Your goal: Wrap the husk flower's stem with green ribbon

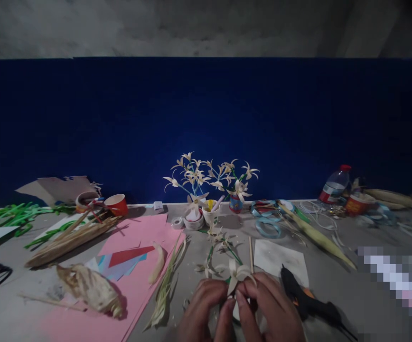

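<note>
Close together at the lower middle of the head view, my left hand (206, 308) and my right hand (270, 306) both pinch the base of a cream-coloured handmade flower (235, 272). Its long pointed petals spread above my fingertips, which hide where the petals join the stem. Just beyond my hands, more small cream flowers (218, 241) with green stems lie on the table. To the right of my right hand rests a black hot glue gun (307, 299), beside a white sheet (282, 259) and a thin stick (251, 254).
Finished-looking flowers (195, 175) stand in small cups at the back. Pink paper (142, 232) and dried corn husks (88, 287) lie to the left, with green pipe cleaners (12, 216) farther off. Ribbon (268, 228), a husk (320, 237) and a plastic bottle (336, 185) are on the right.
</note>
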A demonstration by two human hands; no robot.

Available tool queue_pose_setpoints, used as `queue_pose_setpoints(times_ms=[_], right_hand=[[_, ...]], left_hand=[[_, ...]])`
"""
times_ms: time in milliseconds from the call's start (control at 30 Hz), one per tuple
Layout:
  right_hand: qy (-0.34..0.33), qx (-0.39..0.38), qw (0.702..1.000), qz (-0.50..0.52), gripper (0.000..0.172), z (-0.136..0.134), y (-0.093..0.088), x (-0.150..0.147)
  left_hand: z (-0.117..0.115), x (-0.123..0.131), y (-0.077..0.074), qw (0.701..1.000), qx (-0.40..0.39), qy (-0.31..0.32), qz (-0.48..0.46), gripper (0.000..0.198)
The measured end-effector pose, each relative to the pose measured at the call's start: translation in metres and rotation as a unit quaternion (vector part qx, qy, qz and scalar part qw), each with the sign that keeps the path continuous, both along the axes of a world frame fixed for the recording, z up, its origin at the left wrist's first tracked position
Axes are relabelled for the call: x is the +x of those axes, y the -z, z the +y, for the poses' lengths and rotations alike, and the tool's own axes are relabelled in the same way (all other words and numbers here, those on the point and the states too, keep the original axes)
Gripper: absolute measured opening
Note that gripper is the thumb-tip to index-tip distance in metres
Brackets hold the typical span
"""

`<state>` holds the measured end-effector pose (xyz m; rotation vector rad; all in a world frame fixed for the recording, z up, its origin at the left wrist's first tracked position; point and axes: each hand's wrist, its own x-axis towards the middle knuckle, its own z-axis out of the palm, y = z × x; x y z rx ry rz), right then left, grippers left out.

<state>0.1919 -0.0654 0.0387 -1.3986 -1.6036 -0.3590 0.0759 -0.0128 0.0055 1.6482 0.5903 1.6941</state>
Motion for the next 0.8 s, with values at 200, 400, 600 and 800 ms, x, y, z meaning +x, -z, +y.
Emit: queue_pose_setpoints(times_ms=[200, 400, 600, 800], right_hand=[[-0.005, 0.002, 0.999, -0.044, 0.013, 0.001, 0.007, 0.001], [-0.038, 0.007, 0.996, 0.074, 0.01, 0.005, 0.007, -0.002], [-0.107, -0.048, 0.973, 0.199, 0.015, 0.009, 0.0, 0.004], [-0.121, -0.056, 0.97, 0.205, 0.016, 0.011, -0.003, 0.006]], left_hand=[[-0.003, 0.004, -0.001, 0.988, -0.136, 0.021, -0.067, 0.012], [-0.006, 0.007, -0.019, 0.915, -0.364, 0.071, -0.157, 0.032], [-0.008, 0.009, -0.022, 0.881, -0.424, 0.085, -0.193, 0.037], [-0.007, 0.008, -0.026, 0.877, -0.422, 0.117, -0.198, 0.034]])
